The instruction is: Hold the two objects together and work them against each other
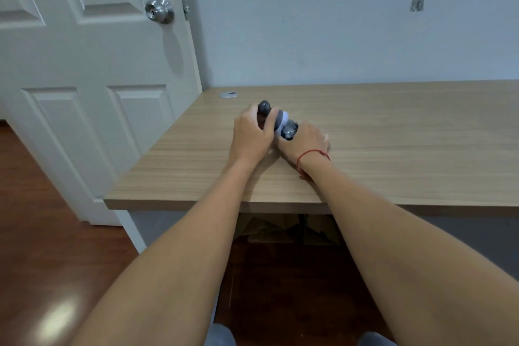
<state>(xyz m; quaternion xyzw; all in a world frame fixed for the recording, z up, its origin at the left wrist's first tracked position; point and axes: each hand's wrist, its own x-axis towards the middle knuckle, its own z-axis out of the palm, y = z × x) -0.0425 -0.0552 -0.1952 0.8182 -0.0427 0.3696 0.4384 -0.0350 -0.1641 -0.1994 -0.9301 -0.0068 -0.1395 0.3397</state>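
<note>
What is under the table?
Under the table, brown cardboard sits on the dark wooden floor, beside a white table leg. The tabletop and both arms cover the rest, so what else is there cannot be seen.

My left hand (251, 136) and right hand (304, 140) cover most of this dark gadget (280, 123) so I can't tell what it is, its white lettering (291, 131) is too blurry to read, and my knees (222, 336) get cut off at the bottom edge
</note>
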